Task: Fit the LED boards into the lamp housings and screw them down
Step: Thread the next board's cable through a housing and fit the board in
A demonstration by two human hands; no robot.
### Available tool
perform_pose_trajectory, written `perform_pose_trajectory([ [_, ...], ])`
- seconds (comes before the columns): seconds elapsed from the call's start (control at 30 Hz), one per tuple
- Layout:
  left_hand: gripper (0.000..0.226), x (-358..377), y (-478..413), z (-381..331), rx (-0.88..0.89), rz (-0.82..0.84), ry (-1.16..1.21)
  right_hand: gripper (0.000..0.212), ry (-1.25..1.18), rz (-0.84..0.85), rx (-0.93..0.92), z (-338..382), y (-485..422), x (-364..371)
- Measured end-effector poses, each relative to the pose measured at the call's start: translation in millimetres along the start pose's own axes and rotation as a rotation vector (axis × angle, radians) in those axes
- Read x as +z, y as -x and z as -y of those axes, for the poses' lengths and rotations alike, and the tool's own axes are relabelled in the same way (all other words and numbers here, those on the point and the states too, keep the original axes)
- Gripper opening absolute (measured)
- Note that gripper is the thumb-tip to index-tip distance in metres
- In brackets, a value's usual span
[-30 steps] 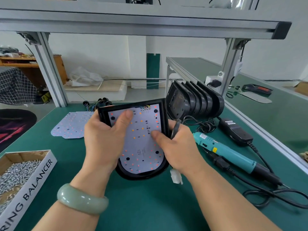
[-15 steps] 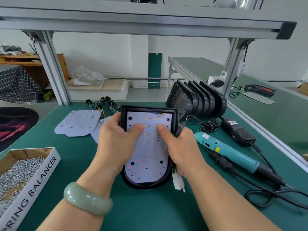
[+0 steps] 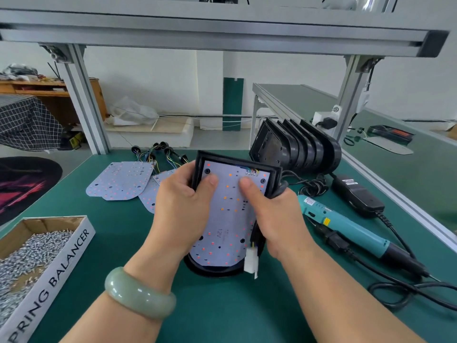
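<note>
Left grip (image 3: pixel 183 206) and right grip (image 3: pixel 274 219) clasp lamp housing (image 3: pixel 237 163) by side rims, thumbs pressing LED board (image 3: pixel 230 219) seated inside, between both grips. Board likely thin, light, stiff, LEDs fragile; hold by housing rims.

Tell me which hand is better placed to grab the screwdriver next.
Right, probably. The right hand grips the housing at its right edge, and the screwdriver lies just beside it. The left hand holds the other side, nearer the screw box.
</note>
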State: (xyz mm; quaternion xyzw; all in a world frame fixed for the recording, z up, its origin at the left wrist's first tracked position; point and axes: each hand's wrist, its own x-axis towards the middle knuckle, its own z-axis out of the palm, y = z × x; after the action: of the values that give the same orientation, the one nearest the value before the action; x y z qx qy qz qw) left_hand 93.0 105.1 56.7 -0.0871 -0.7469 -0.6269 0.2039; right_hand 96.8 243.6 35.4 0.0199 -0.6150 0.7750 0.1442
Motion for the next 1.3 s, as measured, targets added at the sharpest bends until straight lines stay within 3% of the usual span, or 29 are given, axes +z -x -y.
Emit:
perform_pose_trajectory([
  [0.1, 0.015, 0.8, 1.6, -0.7, -0.051, 0.043, 0.037, 0.009, 0.022, -0.101, -0.003, 3.3, -4.0, -2.2],
  [0.2, 0.037, -4.3, 5.3, 10.3, -0.182, 0.195, -0.037, 0.010, -0.093, -0.207, 0.047, 7.6, -10.3, -8.7],
  [0.3, 0.005, -5.3, 11.7, 13.6, -0.178, 0.292, -0.195, 0.013, -0.130, -0.240, 0.099, 9.4, -13.9, -14.7],
  [0.4, 0.024, -3.7, 8.4, 11.2, -0.209, 0.249, -0.137, 0.008, -0.097, -0.135, 0.138, 8.6, -13.5, -15.8],
  [0.6, 0.005, -2.0, 8.2, 17.6, -0.238, 0.257, -0.075, 0.022, -0.078, -0.099, 0.094, 8.8, -12.5, -15.1],
  [0.77, 0.018, -3.3, 1.8, 1.9, -0.056, 0.013, 0.022, 0.021, 0.056, 0.070, -0.064, 10.3, -4.4, -10.6],
  [0.9, 0.033, -4.7, -2.1, -7.2, -0.036, -0.047, 0.097, 0.022, 0.146, 0.207, -0.121, 7.4, 2.4, -5.5],
  [1.0, 0.019, -5.8, -4.6, -3.9, -0.073, -0.075, 0.169, 0.030, 0.198, 0.199, -0.188, 9.1, 2.4, -3.6],
  [1.1, 0.021, -5.2, -3.8, -5.5, -0.028, -0.024, 0.182, 0.042, 0.116, 0.206, -0.208, 12.3, 0.5, -6.2],
  [1.2, 0.020, -2.5, 0.6, -7.9, 0.003, 0.010, 0.190, 0.026, 0.085, 0.157, -0.212, 15.0, -0.5, -6.8],
  [1.3, 0.012, -0.1, 4.1, -10.1, 0.013, 0.017, 0.184, 0.031, 0.045, 0.122, -0.198, 15.8, 2.4, -3.8],
])
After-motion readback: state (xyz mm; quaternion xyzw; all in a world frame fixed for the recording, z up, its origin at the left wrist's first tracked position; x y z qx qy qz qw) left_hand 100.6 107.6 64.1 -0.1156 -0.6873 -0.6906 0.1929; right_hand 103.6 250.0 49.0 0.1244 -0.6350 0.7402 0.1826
